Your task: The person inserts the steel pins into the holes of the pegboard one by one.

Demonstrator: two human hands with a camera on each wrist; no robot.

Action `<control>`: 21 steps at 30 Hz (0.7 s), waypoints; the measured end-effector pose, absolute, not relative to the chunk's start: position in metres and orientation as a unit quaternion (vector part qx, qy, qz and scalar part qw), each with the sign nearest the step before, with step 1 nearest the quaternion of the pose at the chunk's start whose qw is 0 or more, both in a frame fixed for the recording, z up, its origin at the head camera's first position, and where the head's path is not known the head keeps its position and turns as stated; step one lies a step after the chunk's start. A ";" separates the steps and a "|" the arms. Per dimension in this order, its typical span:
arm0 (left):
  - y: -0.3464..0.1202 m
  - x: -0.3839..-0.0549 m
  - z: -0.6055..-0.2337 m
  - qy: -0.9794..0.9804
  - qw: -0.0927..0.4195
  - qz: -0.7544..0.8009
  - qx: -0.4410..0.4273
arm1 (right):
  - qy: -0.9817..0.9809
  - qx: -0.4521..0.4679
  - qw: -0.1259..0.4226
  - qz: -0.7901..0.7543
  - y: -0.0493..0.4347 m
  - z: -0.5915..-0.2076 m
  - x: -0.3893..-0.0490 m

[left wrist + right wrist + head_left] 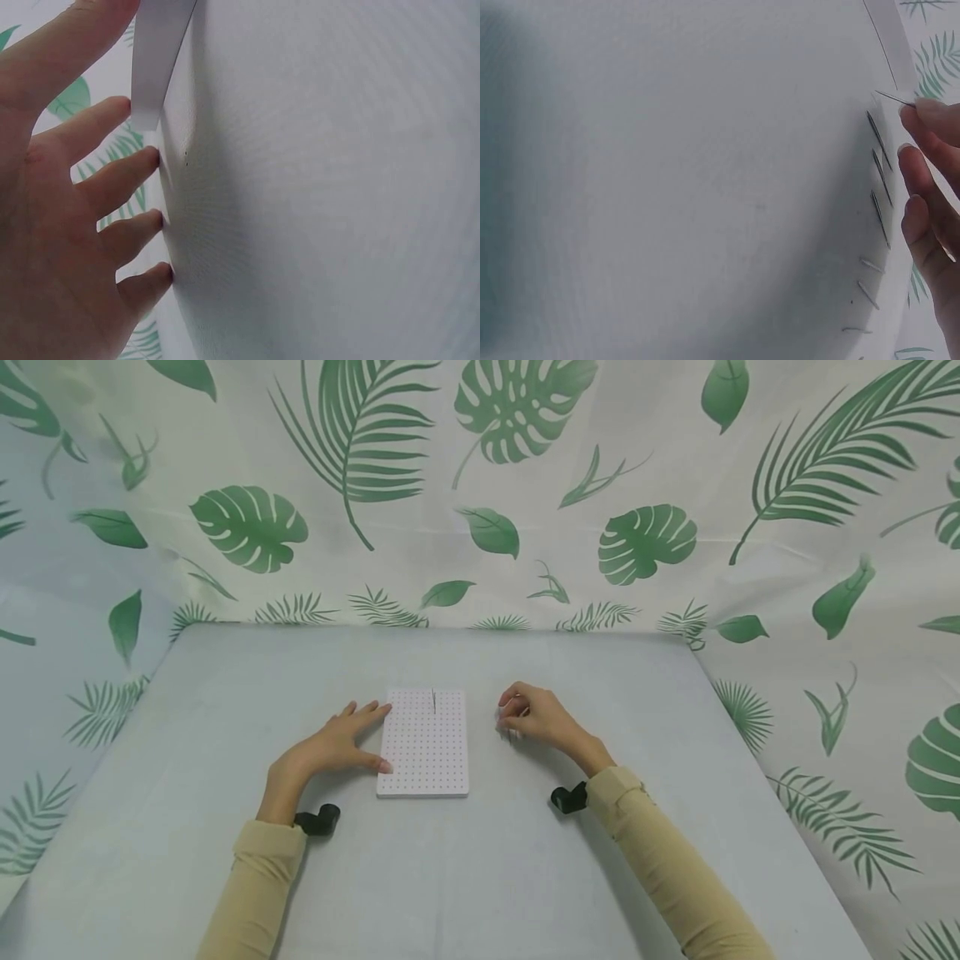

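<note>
A white board with a grid of small holes (423, 752) lies flat on the table. One thin needle (433, 702) stands up from it near its far edge. My left hand (333, 746), fingers spread, has its thumb and index fingertip at the board's left side. In the left wrist view the other fingertips (153, 157) reach down to the tabletop. To the right of the board, my right hand (542, 718) pinches a thin metal needle (894, 97) between thumb and index finger. Below it, several more needles (879, 140) lie in a row on the table.
Small pale slivers (868, 294) lie on the table beyond the row of needles. A white cloth (300, 893) covers the tabletop. Leaf-print curtains (420, 560) hang at the back and both sides. Each wrist carries a black camera mount (318, 820).
</note>
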State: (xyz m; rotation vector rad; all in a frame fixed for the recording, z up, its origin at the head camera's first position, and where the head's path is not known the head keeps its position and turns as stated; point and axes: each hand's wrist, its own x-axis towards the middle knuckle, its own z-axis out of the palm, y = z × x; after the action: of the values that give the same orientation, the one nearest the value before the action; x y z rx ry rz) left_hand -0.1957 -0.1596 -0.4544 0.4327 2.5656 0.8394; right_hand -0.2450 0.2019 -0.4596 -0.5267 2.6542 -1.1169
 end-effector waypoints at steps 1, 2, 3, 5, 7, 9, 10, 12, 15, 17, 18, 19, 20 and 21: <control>-0.159 -0.196 -0.454 0.919 0.202 0.300 0.155 | 0.900 -0.178 0.107 -0.384 0.201 -0.460 -0.245; -0.159 -0.196 -0.454 0.919 0.202 0.300 0.156 | 0.898 -0.175 0.107 -0.389 0.201 -0.460 -0.245; -0.159 -0.195 -0.454 0.920 0.201 0.299 0.156 | 0.897 -0.175 0.106 -0.393 0.200 -0.460 -0.245; -0.159 -0.195 -0.454 0.920 0.201 0.298 0.157 | 0.894 -0.174 0.103 -0.400 0.199 -0.459 -0.244; -0.159 -0.195 -0.454 0.920 0.201 0.297 0.156 | 0.893 -0.171 0.100 -0.405 0.198 -0.459 -0.244; -0.159 -0.195 -0.454 0.920 0.202 0.297 0.154 | 0.893 -0.166 0.096 -0.407 0.196 -0.460 -0.244; -0.159 -0.195 -0.454 0.921 0.202 0.296 0.154 | 0.893 -0.164 0.094 -0.407 0.196 -0.460 -0.244; -0.159 -0.196 -0.454 0.921 0.202 0.295 0.154 | 0.895 -0.161 0.091 -0.406 0.196 -0.460 -0.245; -0.159 -0.196 -0.454 0.921 0.201 0.294 0.158 | 0.896 -0.162 0.086 -0.405 0.195 -0.460 -0.245; -0.160 -0.196 -0.455 0.920 0.201 0.297 0.160 | 0.896 -0.163 0.086 -0.404 0.195 -0.460 -0.245; -0.160 -0.196 -0.455 0.919 0.201 0.299 0.161 | 0.895 -0.163 0.088 -0.406 0.194 -0.460 -0.245; -0.161 -0.197 -0.455 0.919 0.201 0.299 0.163 | 0.894 -0.163 0.089 -0.409 0.193 -0.460 -0.244; -0.161 -0.197 -0.455 0.918 0.202 0.300 0.163 | 0.893 -0.163 0.090 -0.411 0.193 -0.459 -0.244; -0.161 -0.197 -0.455 0.918 0.202 0.301 0.163 | 0.891 -0.164 0.092 -0.413 0.192 -0.459 -0.244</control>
State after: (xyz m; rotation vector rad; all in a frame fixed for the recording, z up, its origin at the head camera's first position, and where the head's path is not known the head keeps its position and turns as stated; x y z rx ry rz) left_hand -0.1968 -0.1613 -0.4552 0.4553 2.5617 0.8400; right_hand -0.2438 0.1923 -0.4591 -0.4869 2.6472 -1.2270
